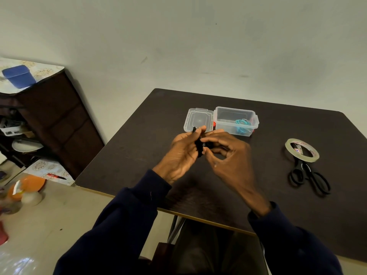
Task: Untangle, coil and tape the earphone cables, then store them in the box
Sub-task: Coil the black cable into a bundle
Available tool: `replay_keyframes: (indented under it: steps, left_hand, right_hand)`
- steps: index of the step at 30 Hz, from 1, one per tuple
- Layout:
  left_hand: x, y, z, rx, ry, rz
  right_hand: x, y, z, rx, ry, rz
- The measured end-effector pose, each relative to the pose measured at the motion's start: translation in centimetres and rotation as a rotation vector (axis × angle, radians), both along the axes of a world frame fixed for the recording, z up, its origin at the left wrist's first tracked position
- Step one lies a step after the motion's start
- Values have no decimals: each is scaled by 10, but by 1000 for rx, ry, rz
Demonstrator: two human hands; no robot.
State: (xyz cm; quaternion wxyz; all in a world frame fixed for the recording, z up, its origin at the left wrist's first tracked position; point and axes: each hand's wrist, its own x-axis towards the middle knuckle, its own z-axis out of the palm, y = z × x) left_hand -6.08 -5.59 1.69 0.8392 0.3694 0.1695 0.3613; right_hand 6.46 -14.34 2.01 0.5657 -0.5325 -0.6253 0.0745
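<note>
A black earphone cable [199, 146] is bunched into a small coil between my two hands above the dark table [258, 195]. My left hand [181, 155] holds the coil with its fingers curled round it, one cable end sticking up near the fingertips. From the other side my right hand [228, 161] pinches the coil with thumb and fingers. Just behind the hands stands a clear plastic box [226, 114], open, with a coiled blue earphone cable [241, 124] inside. Its clear lid [190, 121] lies flat on the box's left side.
A roll of clear tape [288, 144] lies on the table at the right, partly over black scissors [309, 177]. Left of the table stand a dark cabinet [59, 120] with a blue container [18, 76] on top, and an orange object [25, 187] on the floor.
</note>
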Motion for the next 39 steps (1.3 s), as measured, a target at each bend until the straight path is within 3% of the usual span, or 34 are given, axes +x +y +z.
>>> replay_keyframes:
  steps: [7,14,17,28,35,39]
  left_hand:
    - [1,1,7,-52,-132,-37]
    - [5,1,10,-63,-125,-26]
    - [9,1,9,-18,-106,3]
    - [25,-4,-4,26,-111,64]
    - [29,-7,-2,44,-176,29]
    - [21,-1,6,-61,-249,-11]
  right_hand:
    - [13,-3,2,-87,277,102]
    - [20,-4,5,-197,600,158]
    - [19,-2,7,-200,572,150]
    - [4,12,-12,-77,136,-156]
    - [-1,11,-14,-44,109,-217]
    - [4,4,-22,-33,287,-125]
